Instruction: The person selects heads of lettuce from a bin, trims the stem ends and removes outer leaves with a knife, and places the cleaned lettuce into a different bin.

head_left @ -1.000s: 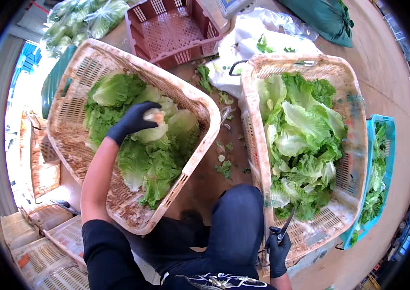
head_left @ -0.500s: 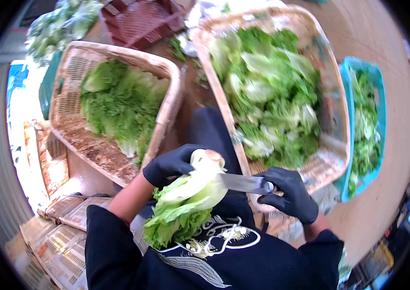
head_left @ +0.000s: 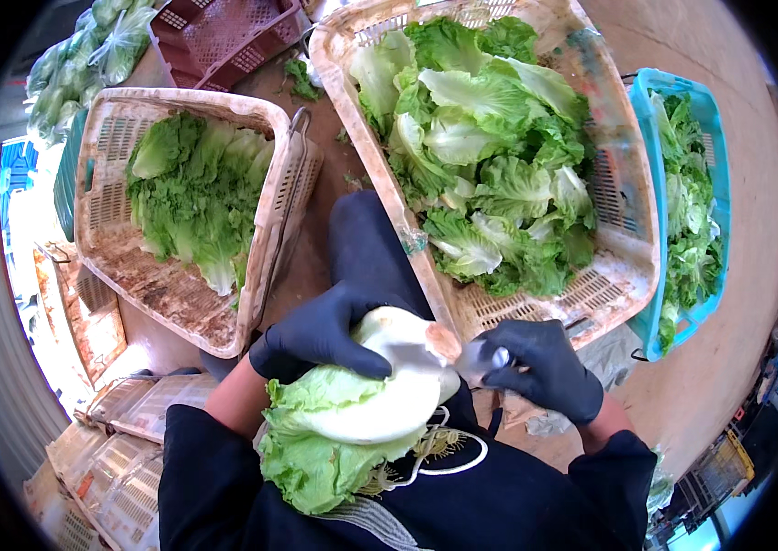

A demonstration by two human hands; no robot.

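A head of lettuce (head_left: 366, 413) lies across my lap, its pale ribs and brownish cut stem end turned up toward the right. My left hand (head_left: 320, 335), in a black glove, is closed around it near the base, thumb pressed on the white rib. In my right hand (head_left: 545, 372), also black-gloved, I grip a knife (head_left: 474, 360). Its blade, blurred by motion, reaches left to the lettuce just below the stem end; whether it has cut in I cannot tell. The leafy end hangs down over my dark top.
Ahead on the right stands a large pale crate (head_left: 623, 266) of loose lettuce leaves. A dirty crate (head_left: 164, 289) on the left holds stacked lettuce. Farther right is a turquoise basket (head_left: 722, 211) of leaves. A maroon crate (head_left: 223, 46) and bagged produce (head_left: 86, 69) stand behind.
The lettuce has turned so its stem end points more to the right. My left hand has shifted slightly left and down with it. The knife blade has moved up against the base.
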